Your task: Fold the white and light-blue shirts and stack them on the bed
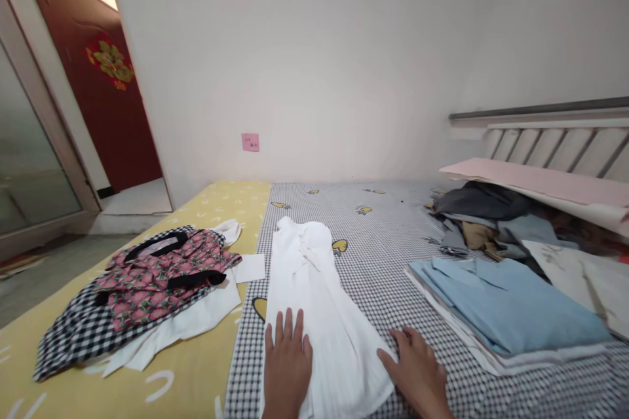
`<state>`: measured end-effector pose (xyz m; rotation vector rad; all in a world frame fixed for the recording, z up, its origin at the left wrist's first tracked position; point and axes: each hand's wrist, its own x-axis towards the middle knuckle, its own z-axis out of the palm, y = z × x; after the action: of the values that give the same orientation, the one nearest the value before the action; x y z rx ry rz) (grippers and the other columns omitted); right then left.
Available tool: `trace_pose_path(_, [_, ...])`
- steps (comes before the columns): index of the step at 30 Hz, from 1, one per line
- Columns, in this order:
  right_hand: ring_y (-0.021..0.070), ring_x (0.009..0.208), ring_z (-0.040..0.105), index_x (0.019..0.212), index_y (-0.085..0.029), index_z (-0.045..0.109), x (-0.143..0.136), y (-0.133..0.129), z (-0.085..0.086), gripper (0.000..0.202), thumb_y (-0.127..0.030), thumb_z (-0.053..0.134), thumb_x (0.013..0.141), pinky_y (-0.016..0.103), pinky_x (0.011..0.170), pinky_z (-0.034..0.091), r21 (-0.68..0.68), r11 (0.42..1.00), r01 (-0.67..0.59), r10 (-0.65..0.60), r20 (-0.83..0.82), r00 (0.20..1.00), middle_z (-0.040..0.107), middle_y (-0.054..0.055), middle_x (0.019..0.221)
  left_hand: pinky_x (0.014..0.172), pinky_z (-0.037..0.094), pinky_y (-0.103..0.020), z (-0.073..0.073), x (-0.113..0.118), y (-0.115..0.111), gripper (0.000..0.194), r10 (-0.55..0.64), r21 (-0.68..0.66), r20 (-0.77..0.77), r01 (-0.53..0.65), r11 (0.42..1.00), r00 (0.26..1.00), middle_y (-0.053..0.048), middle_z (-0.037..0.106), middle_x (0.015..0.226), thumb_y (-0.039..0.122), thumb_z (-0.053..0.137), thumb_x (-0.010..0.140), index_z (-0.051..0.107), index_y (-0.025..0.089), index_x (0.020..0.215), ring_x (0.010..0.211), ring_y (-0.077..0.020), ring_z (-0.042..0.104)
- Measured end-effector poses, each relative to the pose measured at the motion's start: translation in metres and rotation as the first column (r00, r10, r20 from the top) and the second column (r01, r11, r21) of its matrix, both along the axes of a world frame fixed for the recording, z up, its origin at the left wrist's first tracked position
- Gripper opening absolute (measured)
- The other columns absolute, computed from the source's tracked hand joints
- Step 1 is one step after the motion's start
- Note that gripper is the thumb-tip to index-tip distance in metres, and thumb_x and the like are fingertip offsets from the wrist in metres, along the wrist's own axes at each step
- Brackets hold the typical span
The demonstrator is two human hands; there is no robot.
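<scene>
A long white garment (pixel 309 281), which looks like a dress, lies lengthwise on the checked bed sheet (pixel 373 268). It is narrow at the far end and flares toward me, with some creasing near its upper middle. My left hand (pixel 287 357) rests flat on the near left part of the fabric, fingers stretched out. At the flared right edge is my right hand (pixel 415 366), its thumb at the cloth and its fingers apart over the sheet. Neither hand grips anything.
To the left, a pink floral garment (pixel 147 275) lies over black-and-white checked and white clothes on a yellow sheet (pixel 196 366). A folded light-blue shirt (pixel 511 308) tops a stack on the right. Behind it, dark clothes (pixel 481 203) sit under a pink board (pixel 545 180).
</scene>
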<state>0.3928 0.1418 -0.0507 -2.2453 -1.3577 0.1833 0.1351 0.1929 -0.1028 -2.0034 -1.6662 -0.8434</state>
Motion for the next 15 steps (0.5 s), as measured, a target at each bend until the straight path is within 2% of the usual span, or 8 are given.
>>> trace_pose_path(2, [0.0364, 0.103, 0.061, 0.074, -0.026, 0.062, -0.002, 0.0, 0.001, 0.011, -0.037, 0.062, 0.073, 0.053, 0.087, 0.048, 0.052, 0.989, -0.135, 0.143, -0.188, 0.972, 0.068, 0.012, 0.109, 0.113, 0.034, -0.054, 0.001, 0.0, 0.0, 0.047, 0.004, -0.007, -0.013, -0.004, 1.0, 1.0, -0.005, 0.06, 0.144, 0.027, 0.045, 0.095, 0.056, 0.029, 0.141, 0.136, -0.0297, 0.051])
trace_pose_path(4, [0.0282, 0.084, 0.063, 0.067, -0.026, 0.054, -0.018, -0.001, 0.008, 0.016, -0.038, 0.055, 0.077, 0.042, 0.078, 0.05, 0.2, 0.948, -0.247, 0.308, -0.387, 0.869, 0.066, 0.007, 0.081, 0.113, 0.035, -0.055, 0.002, -0.001, 0.0, 0.048, 0.007, -0.014, -0.037, -0.007, 1.0, 0.999, -0.005, 0.06, 0.144, 0.025, 0.045, 0.094, 0.055, 0.028, 0.141, 0.136, -0.0298, 0.052])
trace_pose_path(6, [0.0242, 0.074, 0.061, 0.069, -0.026, 0.051, -0.043, -0.004, 0.018, 0.017, -0.04, 0.054, 0.077, 0.036, 0.073, 0.049, 0.318, 0.908, -0.273, 0.403, -0.489, 0.773, 0.061, 0.003, 0.071, 0.112, 0.036, -0.055, 0.004, -0.002, 0.0, 0.049, 0.01, -0.009, -0.072, -0.01, 1.0, 0.997, -0.006, 0.06, 0.144, 0.023, 0.045, 0.093, 0.054, 0.027, 0.142, 0.135, -0.0305, 0.052])
trace_pose_path(8, [0.0227, 0.074, 0.06, 0.07, -0.026, 0.052, -0.069, -0.008, 0.029, 0.015, -0.039, 0.056, 0.076, 0.034, 0.073, 0.048, 0.362, 0.885, -0.293, 0.448, -0.489, 0.748, 0.062, 0.002, 0.072, 0.11, 0.038, -0.056, 0.005, -0.004, 0.0, 0.051, 0.005, 0.002, -0.113, -0.005, 1.0, 0.994, -0.007, 0.06, 0.144, 0.021, 0.044, 0.093, 0.053, 0.026, 0.143, 0.135, -0.031, 0.052])
trace_pose_path(12, [0.0209, 0.08, 0.062, 0.075, -0.024, 0.059, -0.102, -0.018, 0.035, 0.005, -0.028, 0.059, 0.073, 0.033, 0.08, 0.046, 0.293, 0.853, -0.433, 0.521, -0.427, 0.739, 0.068, 0.002, 0.079, 0.111, 0.038, -0.055, 0.006, -0.005, -0.001, 0.05, 0.001, 0.013, -0.122, 0.001, 1.0, 0.992, -0.007, 0.06, 0.144, 0.021, 0.044, 0.094, 0.052, 0.026, 0.143, 0.135, -0.0304, 0.053])
trace_pose_path(14, [0.0192, 0.08, 0.063, 0.083, -0.024, 0.065, -0.103, -0.024, 0.032, 0.013, -0.026, 0.06, 0.072, 0.03, 0.078, 0.047, 0.195, 0.795, -0.574, 0.58, -0.519, 0.627, 0.071, 0.001, 0.083, 0.112, 0.037, -0.054, 0.006, -0.004, -0.001, 0.05, -0.008, 0.0, -0.095, 0.008, 1.0, 0.995, -0.006, 0.06, 0.144, 0.022, 0.044, 0.094, 0.052, 0.027, 0.143, 0.136, -0.0296, 0.052])
trace_pose_path(15, [0.018, 0.076, 0.063, 0.086, -0.024, 0.067, -0.101, -0.026, 0.031, 0.015, -0.029, 0.06, 0.074, 0.028, 0.073, 0.047, 0.129, 0.738, -0.663, 0.59, -0.6, 0.54, 0.072, 0.0, 0.082, 0.113, 0.037, -0.054, 0.006, -0.003, -0.002, 0.05, -0.01, -0.011, -0.073, 0.009, 1.0, 0.997, -0.006, 0.059, 0.145, 0.023, 0.044, 0.094, 0.052, 0.028, 0.143, 0.136, -0.0294, 0.051])
